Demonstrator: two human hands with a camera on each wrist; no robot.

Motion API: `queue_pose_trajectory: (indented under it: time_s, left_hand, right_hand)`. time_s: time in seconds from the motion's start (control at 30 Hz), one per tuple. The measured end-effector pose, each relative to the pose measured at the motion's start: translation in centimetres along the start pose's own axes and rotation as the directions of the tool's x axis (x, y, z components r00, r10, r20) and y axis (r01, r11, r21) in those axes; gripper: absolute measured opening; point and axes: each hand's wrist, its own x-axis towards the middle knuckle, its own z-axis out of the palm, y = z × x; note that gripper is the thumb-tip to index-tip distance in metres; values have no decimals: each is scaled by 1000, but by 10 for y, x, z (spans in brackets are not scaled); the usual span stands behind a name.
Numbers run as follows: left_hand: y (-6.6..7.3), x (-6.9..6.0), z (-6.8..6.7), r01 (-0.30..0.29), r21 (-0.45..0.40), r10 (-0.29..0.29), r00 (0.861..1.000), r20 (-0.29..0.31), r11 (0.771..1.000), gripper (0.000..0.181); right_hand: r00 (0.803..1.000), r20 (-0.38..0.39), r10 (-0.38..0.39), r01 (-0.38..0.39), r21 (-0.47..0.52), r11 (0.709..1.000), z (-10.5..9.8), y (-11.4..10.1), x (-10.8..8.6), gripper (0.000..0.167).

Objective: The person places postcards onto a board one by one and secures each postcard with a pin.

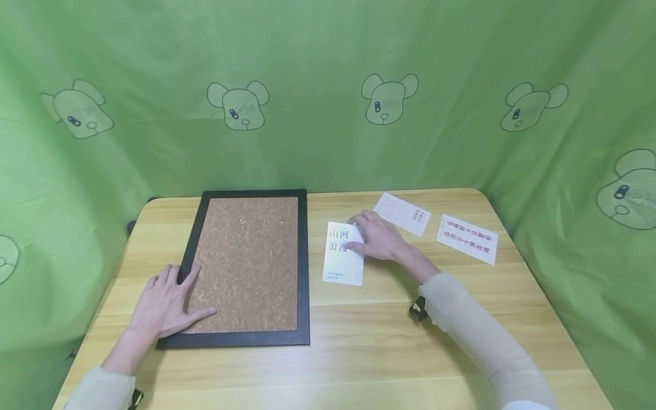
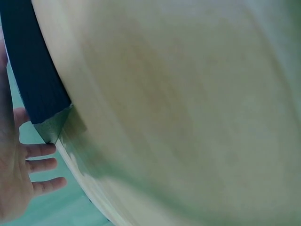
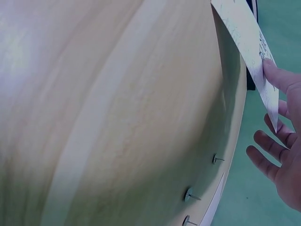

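Note:
A black-framed cork board (image 1: 248, 265) lies flat on the wooden table. My left hand (image 1: 163, 304) rests at its left edge, fingers spread and fairly straight, the thumb lying over the lower frame and cork. In the left wrist view the fingers (image 2: 41, 164) reach past the black frame (image 2: 35, 61). To the right of the board, my right hand (image 1: 381, 236) pinches a white card (image 1: 342, 267) with printed characters, thumb on its face. The right wrist view shows this card (image 3: 242, 35) tilted up off the table, between thumb and fingers; the other fingers hang loosely.
Two more printed cards, one pale (image 1: 397, 210) and one with red characters (image 1: 467, 239), lie at the table's back right. Several thumbtacks (image 3: 189, 194) stand point-out on the table near the right hand. A green curtain (image 1: 318, 154) surrounds the table.

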Motion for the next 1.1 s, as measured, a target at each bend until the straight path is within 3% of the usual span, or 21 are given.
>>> queue_pose_trajectory:
  time_s: [0.63,1.1]
  left_hand:
    - [2,1,-5,5,7,-5,1000,16,1000,117]
    - [2,1,-6,1,12,-1,1000,9,1000,113]
  right_hand:
    - [995,-94,21,-3,181,984,-2,-6,0,38]
    - [994,-77,82,-46,389,920,-4,-10,3,27]
